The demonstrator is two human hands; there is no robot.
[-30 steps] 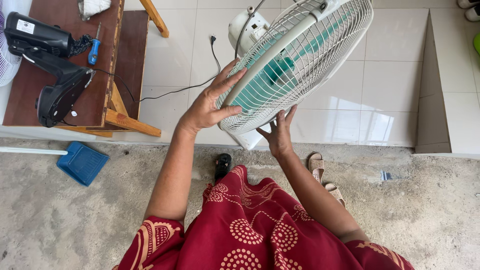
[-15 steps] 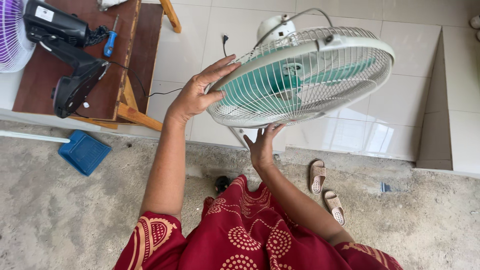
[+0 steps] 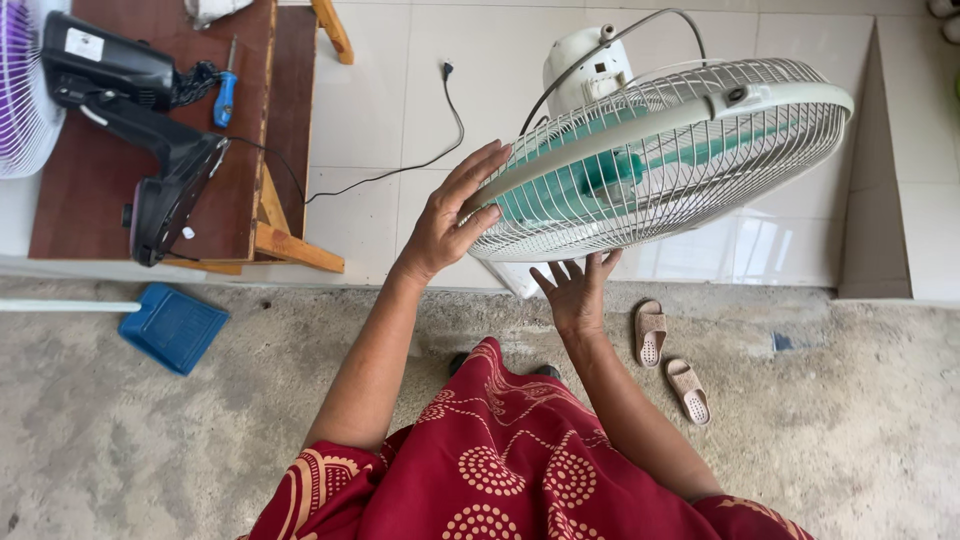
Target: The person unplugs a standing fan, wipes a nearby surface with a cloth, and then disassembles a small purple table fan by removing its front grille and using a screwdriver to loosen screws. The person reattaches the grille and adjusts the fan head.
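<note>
While the left hand [image 3: 452, 222] lies flat, fingers spread, on the fan [image 3: 660, 160]'s white wire grille, the right hand [image 3: 575, 290] props the rim from below, open-palmed. Green blades show inside. Fan now tilts flatter than before. Glossy tile floor [image 3: 390, 90] beyond; rough concrete [image 3: 150, 440] underfoot.

One head-worn view, looking steeply down from above the person's own body; red patterned dress fills the bottom edge. Both arms reach up and away from the lens, left hand [image 3: 455, 215] and right hand [image 3: 575, 295] at mid-frame on the fan [image 3: 660, 160], the nearest big object, close to the lens. Far edge of the frame takes in white tiled floor [image 3: 400, 90], with a wooden table [image 3: 250, 120] top left. Concrete ground [image 3: 850, 420] runs across the lower half.
</note>
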